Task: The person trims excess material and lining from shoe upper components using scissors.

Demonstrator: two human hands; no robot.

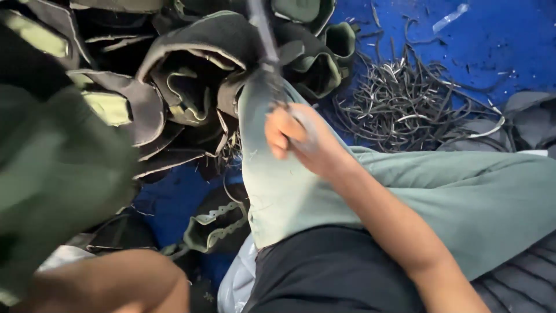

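Note:
My right hand (295, 139) rests over my knee in grey-green trousers (463, 197), its fingers closed on a thin dark object (263, 40) that runs upward and is blurred by motion. I cannot tell what this object is. A large olive-green shoe upper (52, 174) is raised close to the camera at the left, also blurred. My left forearm (116, 284) shows at the bottom left beneath it. The left hand itself is hidden behind that piece.
A heap of dark and olive shoe uppers (191, 81) fills the top left on a blue floor (504, 40). A tangle of thin dark trimmed strips (399, 104) lies at the upper right. One more upper (217, 226) lies by my knee.

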